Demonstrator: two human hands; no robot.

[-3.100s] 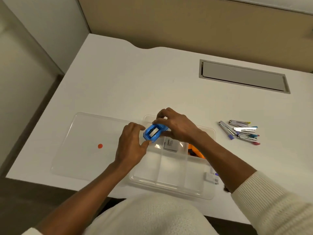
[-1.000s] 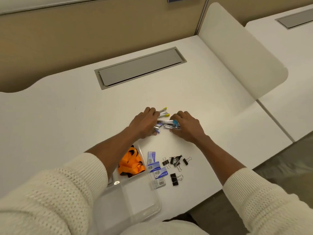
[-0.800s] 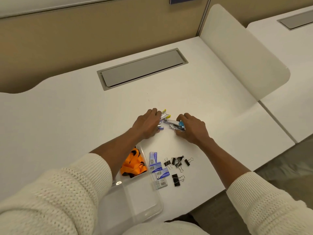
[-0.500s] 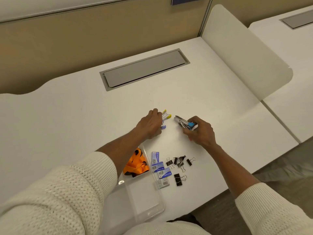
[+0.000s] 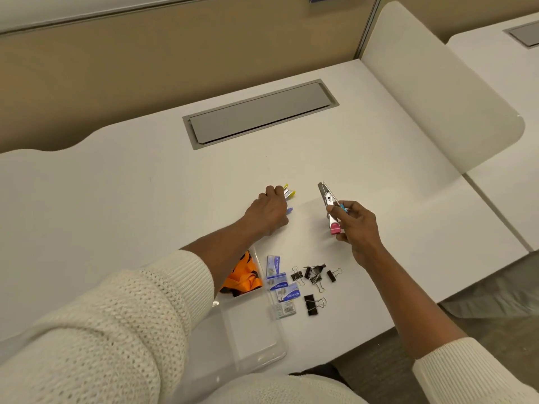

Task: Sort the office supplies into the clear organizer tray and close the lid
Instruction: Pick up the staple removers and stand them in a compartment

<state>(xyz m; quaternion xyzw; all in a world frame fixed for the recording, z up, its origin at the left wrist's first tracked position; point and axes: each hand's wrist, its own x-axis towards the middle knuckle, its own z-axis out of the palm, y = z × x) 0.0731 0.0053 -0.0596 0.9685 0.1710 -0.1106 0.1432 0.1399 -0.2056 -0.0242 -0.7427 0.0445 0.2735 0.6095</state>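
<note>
My right hand (image 5: 354, 225) holds up a couple of small metal staplers (image 5: 328, 204) with pink and blue ends, lifted off the white desk. My left hand (image 5: 269, 209) rests on the desk, closed over the other small staplers (image 5: 289, 194), whose yellow and blue tips stick out past the fingers. The clear organizer tray (image 5: 250, 330) sits at the near edge, partly under my left sleeve, with orange items (image 5: 243, 279) in one compartment. Staple boxes (image 5: 281, 284) and several black binder clips (image 5: 313, 277) lie on the desk right of the tray.
A grey cable hatch (image 5: 262, 113) is set into the desk behind the hands. A white divider panel (image 5: 443, 91) stands at the right, with another desk beyond it. The desk's front edge runs close to the binder clips.
My right hand has lifted its staplers off the desk and drawn them to the right and toward me. My left hand stays over the remaining staplers.
</note>
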